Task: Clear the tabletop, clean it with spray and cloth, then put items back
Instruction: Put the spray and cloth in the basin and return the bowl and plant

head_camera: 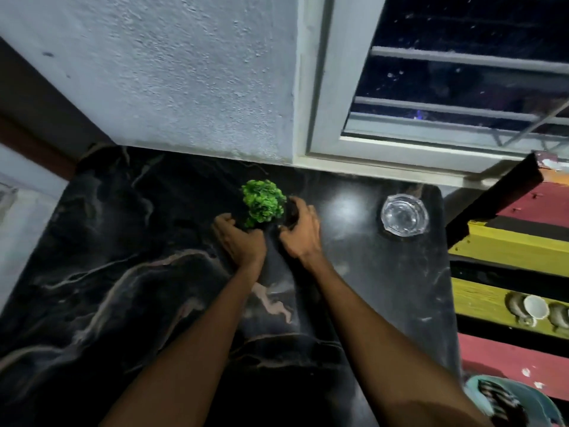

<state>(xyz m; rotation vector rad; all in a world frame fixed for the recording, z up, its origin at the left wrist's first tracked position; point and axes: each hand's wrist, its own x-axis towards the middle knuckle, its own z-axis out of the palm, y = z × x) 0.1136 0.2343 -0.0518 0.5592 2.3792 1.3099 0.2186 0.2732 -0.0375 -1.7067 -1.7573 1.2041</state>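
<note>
Left hand and right hand cup opposite sides of the small green leafy potted plant, fingers curled around its dark base, steadying it upright on the black marbled tabletop beside the clear glass ashtray.

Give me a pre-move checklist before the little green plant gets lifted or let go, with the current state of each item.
1. Left hand on the plant: ok, it cups the left side of the base.
2. Right hand on the plant: ok, fingers wrap the dark pot on the right side.
3. Pot resting on the tabletop or lifted: cannot tell, hands and foliage hide its base.
4. Plant upright: ok, the foliage sits above the hands without obvious lean.
5. Glass ashtray clear of the hands: ok, it stands apart near the right edge.
6. Spray and cloth within reach: cannot tell, neither shows in this view.
</note>
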